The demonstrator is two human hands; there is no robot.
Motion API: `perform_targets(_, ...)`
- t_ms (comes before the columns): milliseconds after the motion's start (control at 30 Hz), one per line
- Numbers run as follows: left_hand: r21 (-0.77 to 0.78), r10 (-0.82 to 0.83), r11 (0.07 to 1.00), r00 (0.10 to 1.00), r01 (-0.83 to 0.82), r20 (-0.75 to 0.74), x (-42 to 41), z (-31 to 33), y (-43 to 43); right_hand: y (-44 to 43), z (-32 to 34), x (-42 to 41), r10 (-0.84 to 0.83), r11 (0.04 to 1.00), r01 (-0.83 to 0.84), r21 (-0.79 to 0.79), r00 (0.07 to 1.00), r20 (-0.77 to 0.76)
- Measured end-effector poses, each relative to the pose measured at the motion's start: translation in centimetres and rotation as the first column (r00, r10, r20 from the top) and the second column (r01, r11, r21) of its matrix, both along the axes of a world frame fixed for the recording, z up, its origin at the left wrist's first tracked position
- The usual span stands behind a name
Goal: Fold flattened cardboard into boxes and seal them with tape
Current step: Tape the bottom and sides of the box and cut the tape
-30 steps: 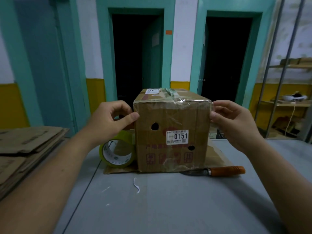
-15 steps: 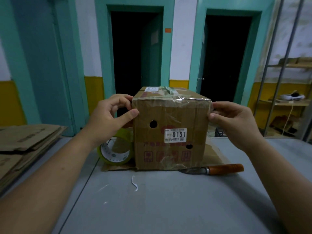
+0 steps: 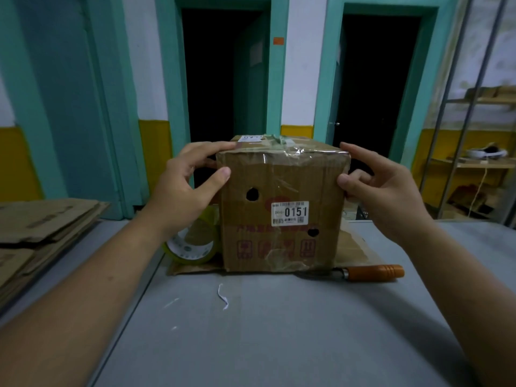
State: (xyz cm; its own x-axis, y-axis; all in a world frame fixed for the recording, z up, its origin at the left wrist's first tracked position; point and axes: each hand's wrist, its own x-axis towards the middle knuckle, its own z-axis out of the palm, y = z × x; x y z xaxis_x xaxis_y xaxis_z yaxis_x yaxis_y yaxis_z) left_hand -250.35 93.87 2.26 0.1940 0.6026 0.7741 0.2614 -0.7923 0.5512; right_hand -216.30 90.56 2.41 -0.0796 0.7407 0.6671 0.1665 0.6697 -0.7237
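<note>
Two bare hands hold a cardboard box at its upper corners. The left hand [image 3: 187,185] pinches the top left corner, fingers on the lid, thumb on the front. The right hand [image 3: 382,188] does likewise at the top right corner, probably pressing down the clear tape [image 3: 282,152] that wraps over the top edge. The box [image 3: 282,236], closed and upright, stands mid-table on a flat cardboard sheet [image 3: 354,247]. A tape roll [image 3: 192,244] leans just beside its left side and an orange-handled knife [image 3: 371,272] lies at its right front, both within reach. Flattened cardboard [image 3: 42,227] is stacked at the far left of the grey table [image 3: 279,331].
</note>
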Motion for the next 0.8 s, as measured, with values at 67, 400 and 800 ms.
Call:
perform_targets(67, -0.002, 0.008, 1.000, 1.000, -0.008, -0.004, -0.2, -0.2, 0.2, -0.1, 0.0, -0.2, -0.026, 1.000, 0.026, -0.009, 1.000, -0.010)
perform_targets(400, -0.031, -0.042, 0.999, 0.999, 0.042, 0.008, -0.5, -0.2, 0.5, -0.4, 0.1, -0.6, 0.003, 0.998, -0.007, -0.059, 0.998, -0.070)
perform_targets(800, -0.030, 0.004, 1.000, 0.998, -0.002, 0.062, -0.1, 0.0, 0.3, -0.3, -0.3, -1.6, -0.103, 0.993, 0.108, 0.052, 0.991, -0.089)
